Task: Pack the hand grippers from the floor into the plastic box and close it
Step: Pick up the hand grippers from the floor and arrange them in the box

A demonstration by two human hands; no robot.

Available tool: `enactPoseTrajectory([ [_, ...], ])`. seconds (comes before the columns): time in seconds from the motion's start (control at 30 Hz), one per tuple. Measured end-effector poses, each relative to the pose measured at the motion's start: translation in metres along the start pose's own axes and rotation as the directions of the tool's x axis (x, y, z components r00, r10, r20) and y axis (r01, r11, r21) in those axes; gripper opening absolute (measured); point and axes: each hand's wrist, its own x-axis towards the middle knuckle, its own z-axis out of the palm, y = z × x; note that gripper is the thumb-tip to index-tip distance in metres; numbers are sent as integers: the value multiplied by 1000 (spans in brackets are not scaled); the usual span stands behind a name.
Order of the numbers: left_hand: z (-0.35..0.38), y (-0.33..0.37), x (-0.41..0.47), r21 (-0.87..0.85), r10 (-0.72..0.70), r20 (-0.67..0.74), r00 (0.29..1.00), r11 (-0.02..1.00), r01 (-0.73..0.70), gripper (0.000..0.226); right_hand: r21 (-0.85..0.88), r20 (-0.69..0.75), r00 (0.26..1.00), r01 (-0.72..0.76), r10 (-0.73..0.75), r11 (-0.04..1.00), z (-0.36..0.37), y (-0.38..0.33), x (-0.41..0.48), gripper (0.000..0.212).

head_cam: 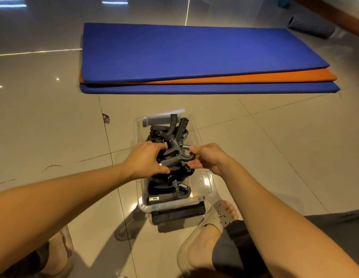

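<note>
**On the floor, packing close to finished**

In the box (pixel 206 189), set on the floor (pixel 54 127) between the feet: heaped with black grippers (pixel 168 189), some handles poking above the far rim. Over the middle of the heap, 1 more gripper (pixel 174 155), held at both ends. Clasped round 1 handle by the curled fingers of the left hand (pixel 146 159). Pinched at the other end, near the spring, between thumb and fingers of the right hand (pixel 206 157). Not yet bedded among the rest.

No loose grippers seen on the floor in view, so probably the last 1, or nearly. Left to do: working this 1 down into the heap, then closing. No lid on the box. Possibly the clear curved piece (pixel 191 239) by the right foot, though hard to tell. Likely awkward to shut with handles standing that high.

Underneath, glossy beige tiles with dark joints and bright lamp glare. Beyond the box, 3 stacked mats (pixel 194 55): blue, orange, blue. At far right, a grey roll (pixel 311 27). Left of the box, a small dark scrap (pixel 106 118).
</note>
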Motion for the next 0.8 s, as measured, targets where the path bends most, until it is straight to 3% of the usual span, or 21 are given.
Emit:
enactPoseTrajectory([
  [0.07, 6, -4, -2, -33, -26, 31, 999, 999, 27, 68, -230, -17, 999, 25, -30, 973, -5, -1, 3, 30],
  [0.13, 12, -8, -5, -25, -26, 80, 996, 999, 28, 67, -430, -78, 985, 105, -153, 897, -6, -6, 12, 25],
  [0.23, 27, -12, -13, 14, 1, 160, 987, 1000, -4, 68, -605, -160, 905, 225, -394, 763, -3, -21, 34, 21],
  [0.3, 39, -11, -18, 55, 12, 187, 982, 998, -22, 66, -708, -132, 850, 279, -510, 649, 2, -31, 50, 29],
  [0.4, 49, -12, -19, 167, 26, 195, 980, 984, -59, 64, -758, -63, 806, 345, -589, 553, 8, -42, 74, 55],
  [0.5, 51, -11, -16, 154, 13, 227, 974, 987, -50, 71, -777, -47, 794, 353, -607, 522, 8, -49, 94, 64],
  [0.67, 52, -5, -19, 123, 29, 308, 951, 990, -70, 77, -787, -51, 788, 347, -614, 510, 13, -60, 106, 62],
  [0.8, 46, -6, -22, 94, 9, 386, 922, 994, -50, 83, -817, -6, 777, 359, -630, 451, 20, -60, 107, 48],
])
